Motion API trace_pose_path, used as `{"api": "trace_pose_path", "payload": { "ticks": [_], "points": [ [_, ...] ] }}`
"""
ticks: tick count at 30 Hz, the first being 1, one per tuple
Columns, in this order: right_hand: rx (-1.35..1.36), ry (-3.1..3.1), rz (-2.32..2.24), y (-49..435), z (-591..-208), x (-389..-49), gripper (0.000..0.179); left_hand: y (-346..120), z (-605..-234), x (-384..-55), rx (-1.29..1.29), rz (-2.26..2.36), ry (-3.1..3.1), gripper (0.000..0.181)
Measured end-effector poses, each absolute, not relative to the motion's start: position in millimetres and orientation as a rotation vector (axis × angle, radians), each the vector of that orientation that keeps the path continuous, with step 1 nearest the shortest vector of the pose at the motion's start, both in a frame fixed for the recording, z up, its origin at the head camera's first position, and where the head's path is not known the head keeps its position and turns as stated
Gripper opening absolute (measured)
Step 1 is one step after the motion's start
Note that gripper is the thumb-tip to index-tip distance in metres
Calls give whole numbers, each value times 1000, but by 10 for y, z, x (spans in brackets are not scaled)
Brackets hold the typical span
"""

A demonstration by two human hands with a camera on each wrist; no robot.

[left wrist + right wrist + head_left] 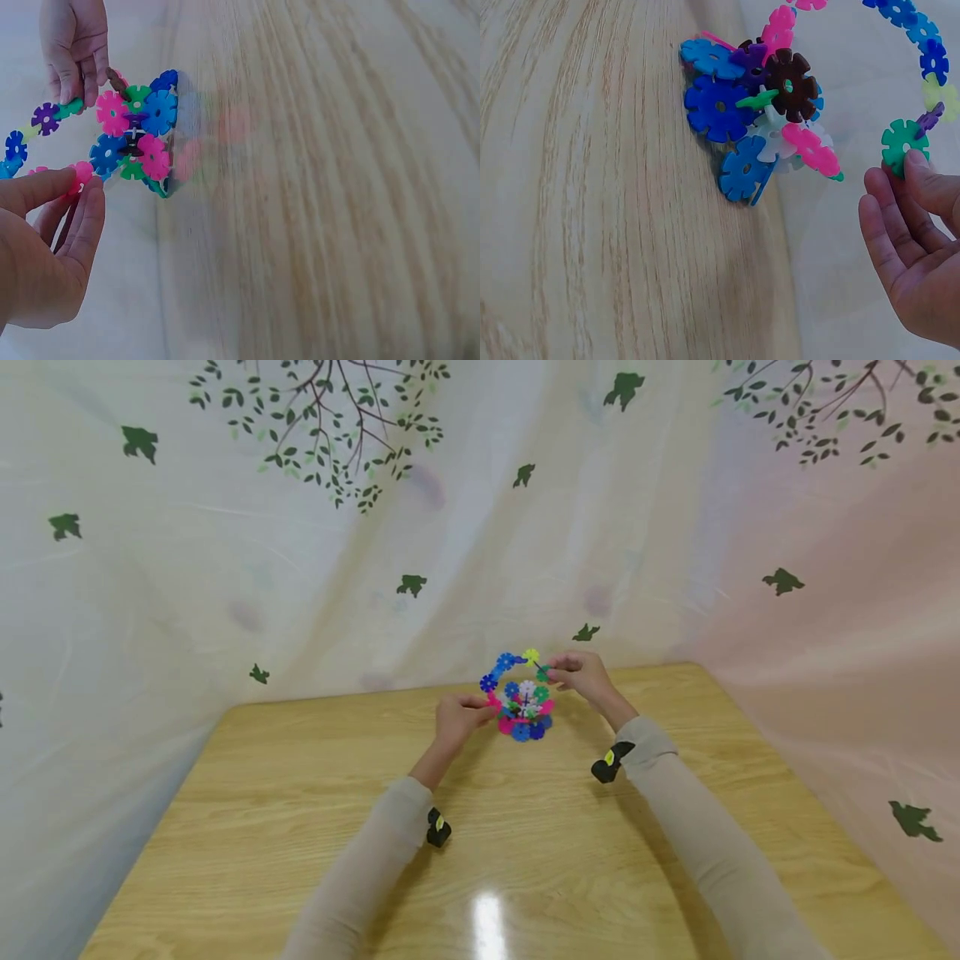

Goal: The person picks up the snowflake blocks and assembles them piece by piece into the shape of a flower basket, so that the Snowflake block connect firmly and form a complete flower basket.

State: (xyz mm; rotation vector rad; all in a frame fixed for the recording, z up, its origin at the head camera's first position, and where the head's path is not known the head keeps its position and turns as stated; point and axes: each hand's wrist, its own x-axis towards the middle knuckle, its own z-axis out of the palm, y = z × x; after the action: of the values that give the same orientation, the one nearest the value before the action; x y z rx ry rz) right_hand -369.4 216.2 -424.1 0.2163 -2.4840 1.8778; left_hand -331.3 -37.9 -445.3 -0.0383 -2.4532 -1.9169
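A cluster of interlocking plastic flower discs (pixel 521 732) stands on the table, in blue, pink, green, white, purple and brown. From its left side a curved chain of discs (pixel 489 682) arches up and over to the right. My left hand (pixel 459 722) pinches a pink disc (pixel 81 177) low on that chain, beside the cluster. With thumb and fingers, my right hand (pixel 583 675) pinches the green disc (pixel 900 142) at the chain's other end. A purple disc (pixel 930 120) and a yellow disc (pixel 939 96) adjoin it. In the right wrist view this green end hangs apart from the cluster.
The wooden table (pixel 300 810) extends around both arms, its far edge just behind the discs. A pale curtain (pixel 315 585) printed with leaves and birds hangs behind it. Black wrist devices (pixel 438 828) sit at both cuffs.
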Motion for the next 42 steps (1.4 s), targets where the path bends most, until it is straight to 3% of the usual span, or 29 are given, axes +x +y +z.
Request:
{"api": "trace_pose_path", "payload": {
  "ticks": [17,42],
  "points": [
    [223,-2449,1915,2217,-4331,-3778,24,-321,-4452,-3298,-69,-2006,-2393,18],
    [182,-2461,1928,2249,-4557,-3880,22,-315,-4487,-3358,-69,-1906,-2468,12]
  ]
}}
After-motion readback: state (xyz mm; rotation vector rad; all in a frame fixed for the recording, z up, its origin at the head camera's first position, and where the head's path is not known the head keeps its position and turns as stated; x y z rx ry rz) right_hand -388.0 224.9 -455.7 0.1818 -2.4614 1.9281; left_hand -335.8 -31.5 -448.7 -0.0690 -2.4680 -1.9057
